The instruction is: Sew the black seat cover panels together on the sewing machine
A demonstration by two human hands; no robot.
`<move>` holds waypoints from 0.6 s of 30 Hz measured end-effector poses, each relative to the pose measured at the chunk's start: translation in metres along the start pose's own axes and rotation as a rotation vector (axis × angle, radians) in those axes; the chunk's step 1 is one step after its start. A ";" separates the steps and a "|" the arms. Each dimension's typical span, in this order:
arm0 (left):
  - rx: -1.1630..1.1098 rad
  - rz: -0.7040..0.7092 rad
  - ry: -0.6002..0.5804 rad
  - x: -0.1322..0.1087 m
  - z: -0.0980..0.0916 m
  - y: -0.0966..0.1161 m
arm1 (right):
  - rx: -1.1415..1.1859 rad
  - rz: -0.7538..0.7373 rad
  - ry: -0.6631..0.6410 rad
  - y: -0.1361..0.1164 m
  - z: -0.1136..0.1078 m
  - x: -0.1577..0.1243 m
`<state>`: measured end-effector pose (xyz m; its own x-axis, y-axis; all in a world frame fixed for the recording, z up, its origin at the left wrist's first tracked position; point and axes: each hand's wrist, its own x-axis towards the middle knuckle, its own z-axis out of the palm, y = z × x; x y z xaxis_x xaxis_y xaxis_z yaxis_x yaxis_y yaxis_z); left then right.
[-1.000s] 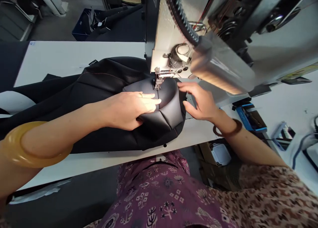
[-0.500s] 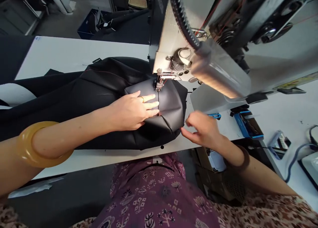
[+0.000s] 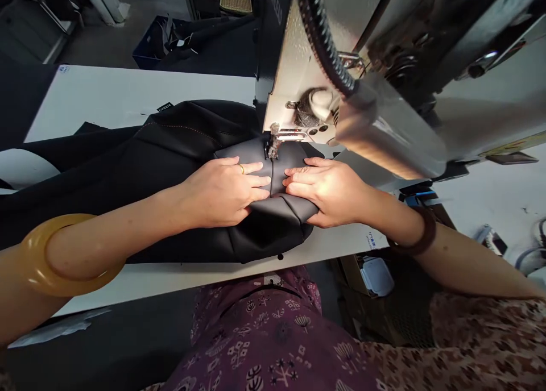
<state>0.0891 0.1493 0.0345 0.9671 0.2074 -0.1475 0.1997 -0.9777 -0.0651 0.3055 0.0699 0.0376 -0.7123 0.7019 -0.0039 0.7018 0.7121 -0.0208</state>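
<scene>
A black leather-like seat cover [image 3: 170,163], with an "AIRBAG" tag [image 3: 165,107] at its far edge, lies bunched beneath the sewing machine's presser foot [image 3: 272,149]. A straight seam runs from the foot towards me. Left of that seam, my left hand [image 3: 222,192] lies flat on the cover, fingers stretched out and slightly apart. My right hand [image 3: 333,191] is on the other side, its bent fingers pressed together on the cover and gripping its folded right part; the thumb is mostly hidden. Both hands are just below the foot.
The sewing machine head [image 3: 307,107] with a lit lamp [image 3: 388,135] overhangs the right side. The white table [image 3: 205,87] has its near edge just before my body. Beyond it stands a blue bin [image 3: 149,41] of dark scraps. An open carton [image 3: 350,274] sits below right.
My right hand has moved left and up from the cover's right edge onto the cover, taking hold beside the seam. My left hand has hardly moved.
</scene>
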 end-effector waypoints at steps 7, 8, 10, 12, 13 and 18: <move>-0.058 -0.064 0.087 0.010 -0.001 -0.023 | 0.040 0.095 0.104 0.026 0.001 0.007; -0.059 -0.070 0.093 0.012 -0.001 -0.027 | 0.051 0.093 0.114 0.029 0.002 0.008; -0.052 -0.086 0.098 0.014 -0.002 -0.033 | 0.051 0.071 0.141 0.033 0.004 0.011; -0.044 -0.103 0.104 0.015 -0.004 -0.036 | 0.049 0.041 0.184 0.033 0.003 0.012; -0.044 -0.094 0.108 0.016 -0.006 -0.036 | 0.062 0.030 0.210 0.031 0.002 0.013; -0.039 0.096 0.044 0.012 -0.011 -0.026 | 0.130 -0.043 0.166 0.015 -0.006 0.013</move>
<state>0.0975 0.1765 0.0448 0.9879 0.1118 -0.1075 0.1109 -0.9937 -0.0144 0.3069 0.0900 0.0437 -0.7221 0.6720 0.1643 0.6559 0.7406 -0.1464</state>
